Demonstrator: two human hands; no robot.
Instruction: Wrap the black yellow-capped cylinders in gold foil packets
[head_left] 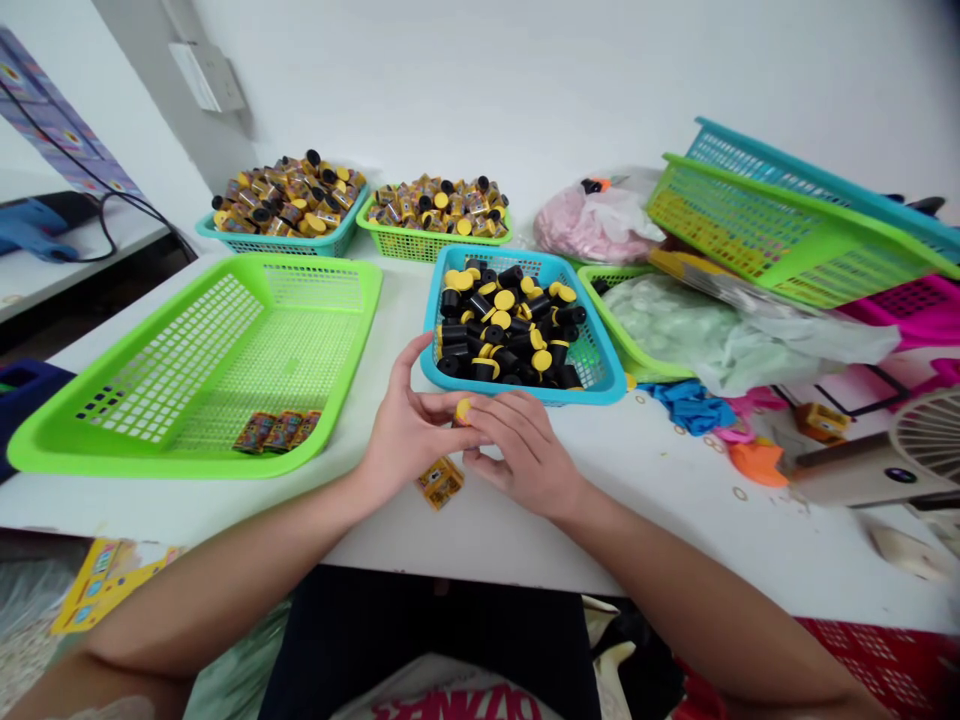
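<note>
A small cylinder with a round yellow end (pixel 463 411) is pinched between the two hands, above the white table (pixel 540 540), in front of the rectangular blue plastic basket (pixel 525 397); its body is mostly covered by fingers, and seems dark, though that is hard to be sure of. The left hand (pixel 412 425) grips it with thumb and fingers, the index finger raised toward the blue basket's rim. The right hand (pixel 525 450) closes its fingertips on it from the other side.

Just below the hands, a yellow printed label sheet (pixel 440 483) lies on the table. The blue basket holds a heap of black cylinders with yellow round ends (pixel 504 300). To the left, a large light-green plastic basket (pixel 259 462) has a short row of printed, label-wrapped cylinders (pixel 277 431) in its near right corner. Behind stand a teal basket (pixel 277 243) and a smaller green basket (pixel 435 243), both piled with similar wrapped pieces. At the right, a translucent plastic bag (pixel 690 325) spreads over another green basket (pixel 637 355), near a beige fan (pixel 862 465).
</note>
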